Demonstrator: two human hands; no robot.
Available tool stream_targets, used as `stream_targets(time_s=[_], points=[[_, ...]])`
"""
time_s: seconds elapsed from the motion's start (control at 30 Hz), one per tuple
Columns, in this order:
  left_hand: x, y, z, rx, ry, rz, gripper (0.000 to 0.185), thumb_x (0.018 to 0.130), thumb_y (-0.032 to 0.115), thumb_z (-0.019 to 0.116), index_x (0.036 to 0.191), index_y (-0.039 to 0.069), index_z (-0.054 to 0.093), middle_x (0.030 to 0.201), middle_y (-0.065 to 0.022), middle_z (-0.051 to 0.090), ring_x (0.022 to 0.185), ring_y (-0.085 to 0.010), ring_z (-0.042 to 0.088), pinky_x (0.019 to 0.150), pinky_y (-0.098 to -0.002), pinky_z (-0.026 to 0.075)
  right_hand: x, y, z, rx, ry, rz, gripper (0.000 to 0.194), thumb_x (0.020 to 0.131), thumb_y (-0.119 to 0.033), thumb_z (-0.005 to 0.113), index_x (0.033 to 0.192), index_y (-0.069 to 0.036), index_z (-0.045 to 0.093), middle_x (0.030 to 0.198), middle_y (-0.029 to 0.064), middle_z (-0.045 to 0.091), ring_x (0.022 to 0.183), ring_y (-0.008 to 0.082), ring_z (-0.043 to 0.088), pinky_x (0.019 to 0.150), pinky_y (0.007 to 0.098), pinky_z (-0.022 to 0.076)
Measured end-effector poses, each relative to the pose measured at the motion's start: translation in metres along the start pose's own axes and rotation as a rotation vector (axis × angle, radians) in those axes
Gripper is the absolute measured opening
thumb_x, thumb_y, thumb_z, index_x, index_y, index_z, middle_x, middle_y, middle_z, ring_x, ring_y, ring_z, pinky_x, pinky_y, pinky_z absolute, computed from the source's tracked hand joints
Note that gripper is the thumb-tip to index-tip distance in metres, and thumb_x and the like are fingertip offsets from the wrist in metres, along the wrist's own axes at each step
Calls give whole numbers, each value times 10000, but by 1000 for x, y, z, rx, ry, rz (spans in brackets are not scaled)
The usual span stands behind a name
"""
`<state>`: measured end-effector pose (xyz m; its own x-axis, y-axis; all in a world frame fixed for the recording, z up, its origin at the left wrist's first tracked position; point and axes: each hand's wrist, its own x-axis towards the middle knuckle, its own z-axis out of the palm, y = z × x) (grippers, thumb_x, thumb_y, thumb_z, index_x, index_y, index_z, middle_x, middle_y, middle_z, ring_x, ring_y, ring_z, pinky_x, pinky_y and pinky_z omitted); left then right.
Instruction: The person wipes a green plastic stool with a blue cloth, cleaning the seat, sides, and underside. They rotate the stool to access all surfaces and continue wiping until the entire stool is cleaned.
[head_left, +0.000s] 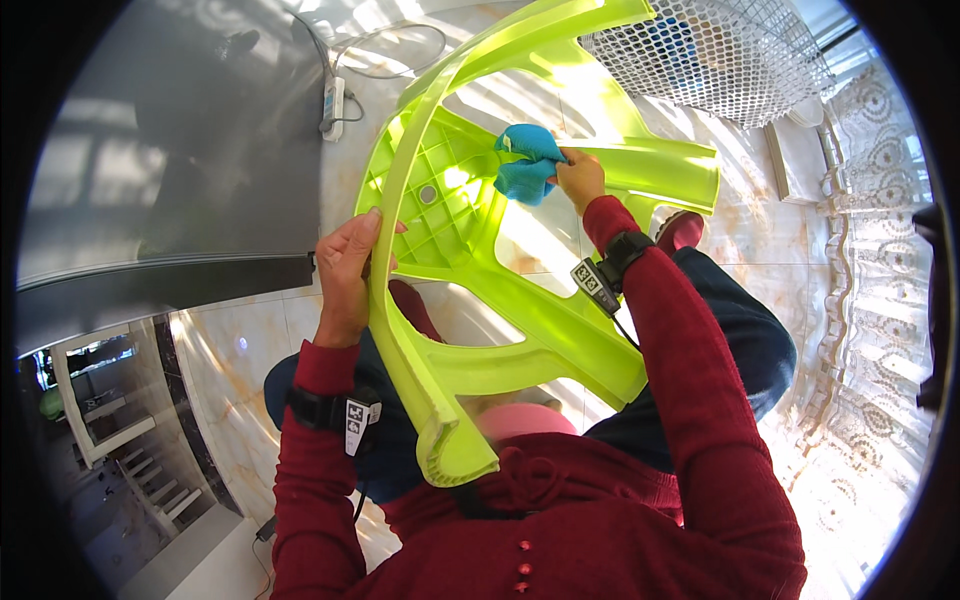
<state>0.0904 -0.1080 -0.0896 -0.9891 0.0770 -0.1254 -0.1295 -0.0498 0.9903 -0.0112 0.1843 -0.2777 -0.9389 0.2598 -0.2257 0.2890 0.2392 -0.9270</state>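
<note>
A bright green plastic chair or stool frame (517, 315) lies tilted before me, its ribbed underside (427, 191) facing up and its legs spread outward. My left hand (346, 262) grips the curved outer rim on the left, thumb on top and fingertips behind it. Bunched in my right hand (583, 178) is a blue cloth (529, 169). The cloth is over the joint between the ribbed panel and a hollow leg (660, 169); whether it presses on the plastic is hard to tell.
A glossy dark panel (225, 165) stands at the left, beside a white power strip (333, 109) with cables on the marble-look floor (757, 240). A white mesh basket (705, 60) is at the upper right. A lace curtain (870, 315) hangs along the right side.
</note>
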Motion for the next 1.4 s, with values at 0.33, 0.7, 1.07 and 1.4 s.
stream_targets(time_s=[0.33,0.7,1.07,1.4], points=[[1,0,2,18,-1,15,363,936,314,540,844,-6,684,572,7,542,484,-36,445,456,-182,302,-73,-6,27,139,-910,459,224,774,50,559,973,113,640,874,139,644,742,208,664,673,276,581],[-8,-5,5,69,-3,28,380,958,310,490,843,-19,641,527,4,498,451,-44,399,474,-197,311,-39,-42,19,238,-175,254,151,789,69,530,900,74,631,901,133,625,729,224,656,683,283,585],[-8,-7,8,113,-15,62,405,968,320,469,840,-31,626,482,-13,477,407,-57,398,471,-204,333,-89,-82,59,-266,-1072,-244,396,768,-1,490,1128,-63,644,880,131,683,632,173,678,618,283,543],[-12,-4,11,98,-5,56,401,965,323,467,845,-24,629,490,-21,485,402,-58,394,444,-206,313,-35,-31,25,10,-265,-6,367,740,33,508,1066,-25,666,910,160,682,711,229,684,646,300,565]])
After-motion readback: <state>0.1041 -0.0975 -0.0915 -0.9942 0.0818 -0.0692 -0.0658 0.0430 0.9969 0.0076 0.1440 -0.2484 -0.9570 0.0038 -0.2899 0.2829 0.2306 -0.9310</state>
